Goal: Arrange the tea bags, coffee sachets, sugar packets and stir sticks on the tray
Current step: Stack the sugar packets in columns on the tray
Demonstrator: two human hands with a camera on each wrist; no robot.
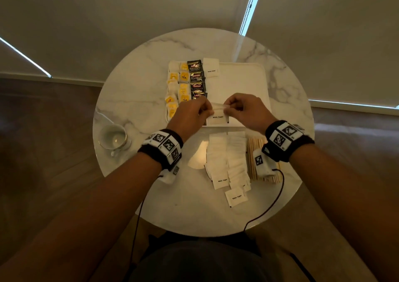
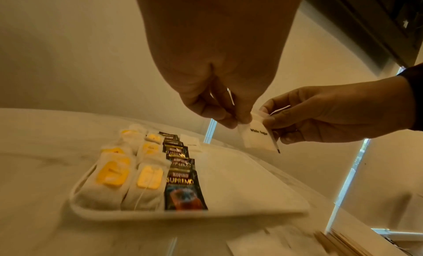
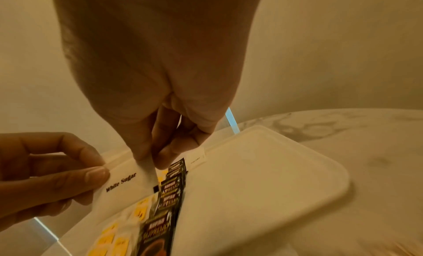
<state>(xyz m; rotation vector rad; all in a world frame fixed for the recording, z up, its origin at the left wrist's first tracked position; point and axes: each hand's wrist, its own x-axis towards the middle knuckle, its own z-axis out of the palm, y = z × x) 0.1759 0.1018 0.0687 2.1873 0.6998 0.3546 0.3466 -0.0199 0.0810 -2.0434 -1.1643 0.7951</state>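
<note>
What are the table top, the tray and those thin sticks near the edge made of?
The table top looks like polished marble or an imitation: white with grey veins and a soft sheen. The tray seems matte white plastic, judging by its smooth rounded rim, though that is uncertain. The stir sticks look like pale bare wood, tan and unglossy.

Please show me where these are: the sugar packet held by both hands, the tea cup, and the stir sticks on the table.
held sugar packet (image 2: 258, 137): left wrist view, printed face below the fingers.
tea cup (image 1: 112, 138): head view, inside of the bowl.
stir sticks (image 1: 252, 152): head view, left part of the bundle.
</note>
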